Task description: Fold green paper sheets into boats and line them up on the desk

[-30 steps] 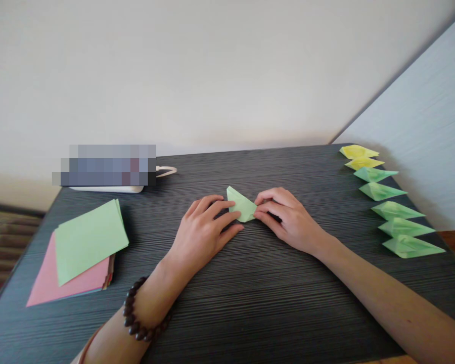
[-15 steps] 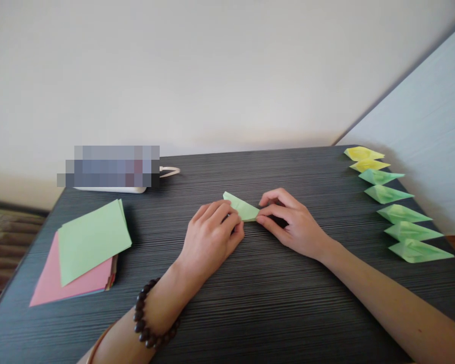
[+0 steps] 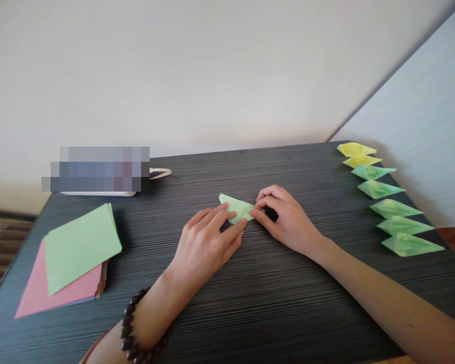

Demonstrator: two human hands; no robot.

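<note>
My left hand (image 3: 202, 240) lies over the folded green paper (image 3: 238, 206) with its fingers loosely spread, tips pressing on its left part and lower edge, while my right hand (image 3: 284, 217) has thumb and fingertips closed on the paper's right end. The paper sits near the middle of the dark tabletop (image 3: 220, 313), well in from every edge, its upper left corner poking out past my left fingers. I have a broad strip of ribbed surface between my forearms, another behind the paper toward the wall (image 3: 212, 76), and a wide gap from my right hand to the folded green boats (image 3: 413, 245). Those five, with two folded yellow boats (image 3: 356, 149) behind them, line the right edge, their pointed ends close to it. On the left, green sheets (image 3: 83, 242) lie askew on a pink sheet (image 3: 38, 293), whose near corner points toward the left edge. At the back left, an object (image 3: 98, 169) with a white cable (image 3: 161, 173) is covered by pixel blocks, so I can't read whatever it may carry.
</note>
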